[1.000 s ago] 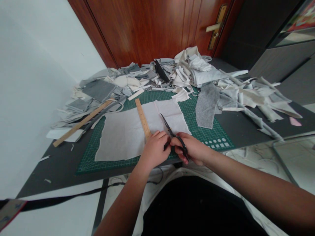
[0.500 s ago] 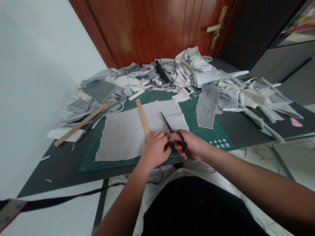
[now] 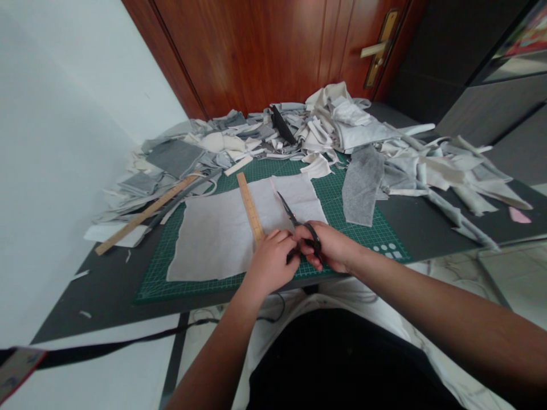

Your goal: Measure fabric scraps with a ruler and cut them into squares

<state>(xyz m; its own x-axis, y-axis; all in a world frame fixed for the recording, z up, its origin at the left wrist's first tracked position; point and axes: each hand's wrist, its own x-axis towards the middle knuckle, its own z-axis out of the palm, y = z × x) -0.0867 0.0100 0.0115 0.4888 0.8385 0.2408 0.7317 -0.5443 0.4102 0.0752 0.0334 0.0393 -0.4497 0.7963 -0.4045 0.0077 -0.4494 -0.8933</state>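
A pair of black-handled scissors point(image 3: 287, 208) lies over a pale grey-white cloth point(image 3: 209, 239), its blades pointing away and to the left. My right hand point(image 3: 327, 246) grips the scissors by one handle loop. Close beside it, my left hand point(image 3: 273, 259) has curled fingers, with the other dark loop showing between thumb and fingertips. Part of that grip is hidden. A wooden ruler point(image 3: 249, 205) crosses the cloth, its near end reaching under my left fingers. Beneath the cloth is a green cutting mat point(image 3: 158, 279).
Heaped fabric scraps point(image 3: 239, 139) line the back of the dark table point(image 3: 106, 296) and spread to the right. On the left, a second wooden ruler point(image 3: 145, 214) leans across scraps. A grey cloth piece point(image 3: 363, 188) overlaps the mat. Behind stands a wooden door point(image 3: 256, 51).
The whole view has shifted slightly. My right hand and the scissors handle sit a little closer to my left hand. The cloth and ruler keep their places.
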